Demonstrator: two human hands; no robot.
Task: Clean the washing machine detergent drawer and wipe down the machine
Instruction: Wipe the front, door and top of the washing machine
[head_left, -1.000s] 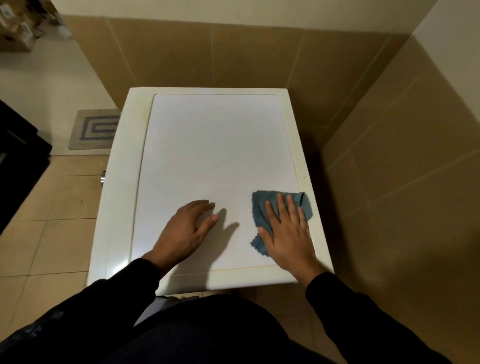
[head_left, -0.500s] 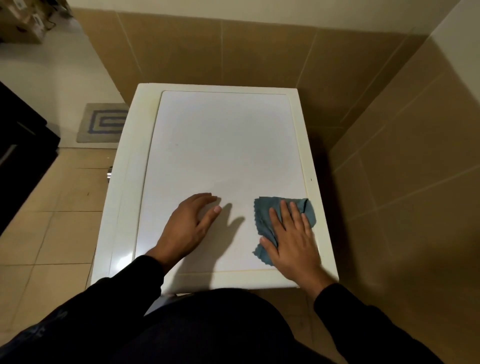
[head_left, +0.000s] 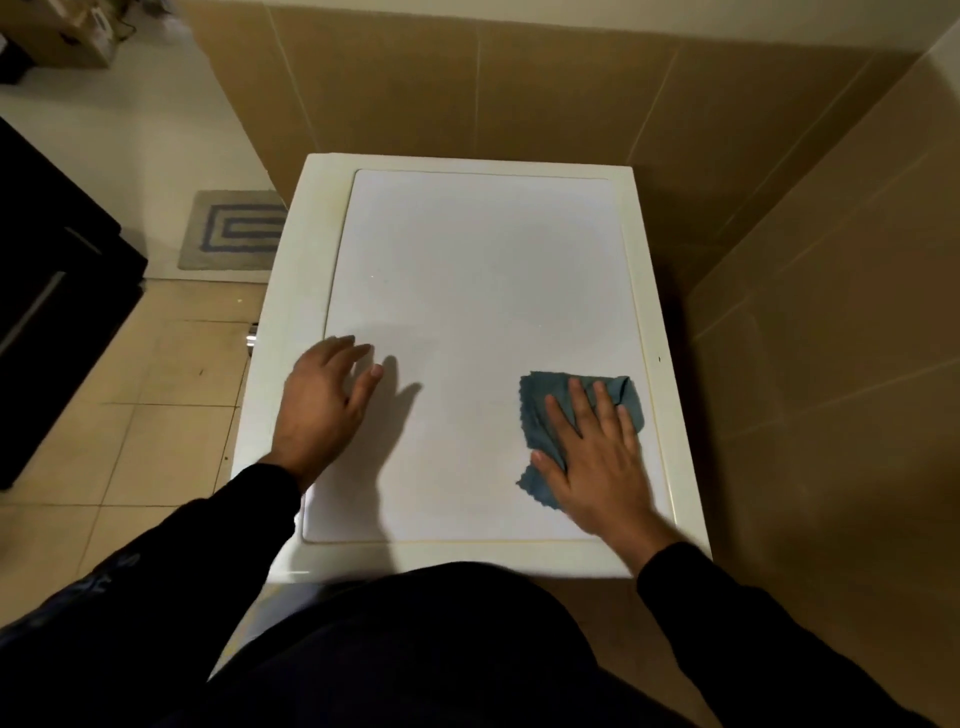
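Tan tiled walls close around the washing machine's white top (head_left: 467, 291). Near its left edge my left hand (head_left: 322, 400) rests spread and empty; toward the front right corner my right hand (head_left: 597, 457) presses the blue cloth (head_left: 535, 410) flat, fingers splayed, mid-wipe. Next comes a sweep leftward. Detergent drawer is out of view.

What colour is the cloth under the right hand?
Blue-grey cloth, clearest in the head view.
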